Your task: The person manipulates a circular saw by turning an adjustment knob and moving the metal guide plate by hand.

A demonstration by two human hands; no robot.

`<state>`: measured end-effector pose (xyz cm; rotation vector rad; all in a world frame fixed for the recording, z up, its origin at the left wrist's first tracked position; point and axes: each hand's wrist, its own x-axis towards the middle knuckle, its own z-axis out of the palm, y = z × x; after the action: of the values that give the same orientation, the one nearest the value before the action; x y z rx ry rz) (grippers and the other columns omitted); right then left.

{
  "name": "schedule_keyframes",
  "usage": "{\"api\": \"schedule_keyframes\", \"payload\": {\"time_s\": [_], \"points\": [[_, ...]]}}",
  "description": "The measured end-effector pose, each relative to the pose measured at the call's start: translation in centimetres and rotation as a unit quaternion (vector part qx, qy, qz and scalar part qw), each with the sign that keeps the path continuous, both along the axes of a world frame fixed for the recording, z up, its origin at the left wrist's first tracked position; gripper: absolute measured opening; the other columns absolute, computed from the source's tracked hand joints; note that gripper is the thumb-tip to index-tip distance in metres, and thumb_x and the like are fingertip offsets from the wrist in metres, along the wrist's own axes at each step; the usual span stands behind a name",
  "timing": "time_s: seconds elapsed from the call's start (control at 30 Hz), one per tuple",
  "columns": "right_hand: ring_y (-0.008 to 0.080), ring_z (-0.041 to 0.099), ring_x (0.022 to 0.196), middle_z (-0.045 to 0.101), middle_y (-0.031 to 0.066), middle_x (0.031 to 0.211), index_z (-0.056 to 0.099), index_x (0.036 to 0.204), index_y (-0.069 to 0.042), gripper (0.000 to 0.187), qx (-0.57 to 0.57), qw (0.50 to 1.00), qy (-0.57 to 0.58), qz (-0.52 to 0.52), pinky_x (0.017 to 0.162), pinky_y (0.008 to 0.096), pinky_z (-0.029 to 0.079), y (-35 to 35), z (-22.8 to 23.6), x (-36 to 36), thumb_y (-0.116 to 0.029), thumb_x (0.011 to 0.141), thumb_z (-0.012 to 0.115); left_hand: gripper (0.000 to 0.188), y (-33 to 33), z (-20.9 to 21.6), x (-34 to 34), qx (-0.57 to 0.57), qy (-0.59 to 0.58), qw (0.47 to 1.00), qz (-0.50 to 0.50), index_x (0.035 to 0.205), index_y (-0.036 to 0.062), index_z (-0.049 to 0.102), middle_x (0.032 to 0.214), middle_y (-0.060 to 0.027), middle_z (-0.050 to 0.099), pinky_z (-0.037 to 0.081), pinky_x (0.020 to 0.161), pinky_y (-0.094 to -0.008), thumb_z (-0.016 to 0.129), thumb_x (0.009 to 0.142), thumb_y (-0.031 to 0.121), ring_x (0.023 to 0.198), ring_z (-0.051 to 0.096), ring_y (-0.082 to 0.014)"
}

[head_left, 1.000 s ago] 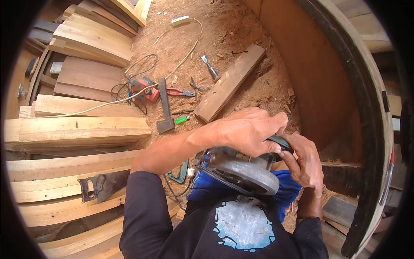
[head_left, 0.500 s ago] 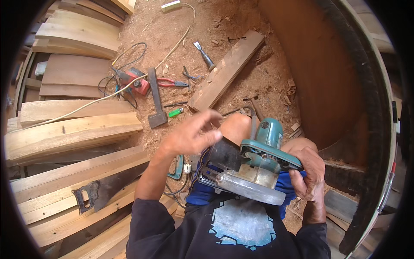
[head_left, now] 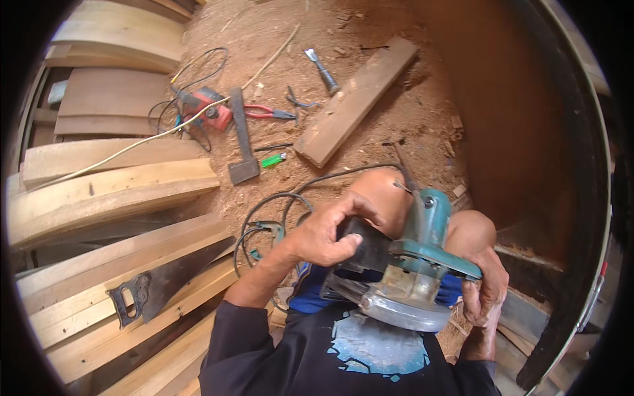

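Judge teal circular saw (head_left: pixel 411 280) heavy, rigid, best taken by handle (head_left: pixel 441 256), inside closed right hand (head_left: pixel 487 284), and by black plate (head_left: pixel 372 249), touching half-curled left hand (head_left: pixel 325 232) of unclear grip.

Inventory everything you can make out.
Power saw: one, teal and grey, low centre
Boards: several, pale and brown, left
Handsaw: one, dark, on boards
Plank: one, brown, upper centre
Chisel: one, dark, beside plank
Pliers: one, red, near plank
Axe-like tool: one, dark, beside pliers
Lighter: one, green, near plank
Machine: one, red, upper left
Cords: several, black and cream, left
Panel: one, brown, right
Left hand: one, bare, at power saw
Right hand: one, bare, on power saw
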<state>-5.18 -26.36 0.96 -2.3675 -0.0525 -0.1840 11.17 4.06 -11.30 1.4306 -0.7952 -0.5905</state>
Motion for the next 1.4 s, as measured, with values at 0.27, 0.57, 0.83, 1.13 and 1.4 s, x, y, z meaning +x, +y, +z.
{"api": "schedule_keyframes", "payload": {"time_s": [0.27,0.57,0.83,1.13,1.4], "points": [[0.0247,0.061,0.092,0.065,0.0149,0.104,0.064,0.124,0.003,0.037,0.026,0.995,0.028,-0.087,0.086,0.0385,0.049,-0.9,-2.1,-2.3,-0.029,0.106,0.062,0.024,-3.0,-1.1,-2.5,-0.123,-0.017,0.989,0.083,0.084,0.0025,0.054,0.097,-0.0152,0.064,0.046,0.087,-0.0440,0.054,0.097,0.023,0.093,0.061,-0.0307],[0.0188,0.059,0.096,0.064,0.0106,0.106,0.064,0.125,0.004,0.040,0.060,0.990,0.043,-0.116,0.087,0.0340,0.048,-0.5,-2.3,-2.6,-0.032,0.107,0.061,0.035,-2.7,-1.9,-2.7,-0.114,-0.002,0.992,0.054,0.090,0.0009,0.063,0.106,-0.0168,0.064,0.044,0.096,-0.0454,0.052,0.102,0.031,0.100,0.060,-0.0319],[0.0301,0.063,0.087,0.065,0.0162,0.093,0.067,0.109,0.004,0.036,0.018,0.992,0.046,-0.117,0.082,0.0400,0.051,-0.3,-1.5,-1.4,-0.029,0.098,0.065,0.022,7.4,-11.8,-4.1,0.256,0.015,0.889,0.380,0.115,0.0011,0.071,0.096,-0.0094,0.071,0.056,0.083,-0.0343,0.067,0.104,0.020,0.091,0.068,-0.0178],[0.0335,0.062,0.080,0.065,0.0170,0.090,0.067,0.111,0.003,0.028,0.023,0.999,-0.007,-0.029,0.075,0.0420,0.050,-0.7,-0.7,-0.1,-0.018,0.094,0.066,0.076,16.1,-23.8,-11.9,0.698,0.046,0.682,0.212,0.141,0.0034,0.050,0.119,-0.0328,0.073,0.055,0.096,-0.0613,0.086,0.085,0.039,0.115,0.069,-0.0540],[0.0378,0.064,0.079,0.066,0.0200,0.088,0.070,0.113,0.004,0.025,0.012,0.999,-0.044,-0.002,0.073,0.0469,0.051,-1.0,-0.5,0.0,-0.006,0.091,0.067,0.063,16.9,-22.5,-12.1,0.620,0.071,0.727,0.286,0.128,-0.0036,0.048,0.114,-0.0392,0.069,0.052,0.097,-0.0614,0.078,0.084,0.030,0.111,0.066,-0.0589]]}}
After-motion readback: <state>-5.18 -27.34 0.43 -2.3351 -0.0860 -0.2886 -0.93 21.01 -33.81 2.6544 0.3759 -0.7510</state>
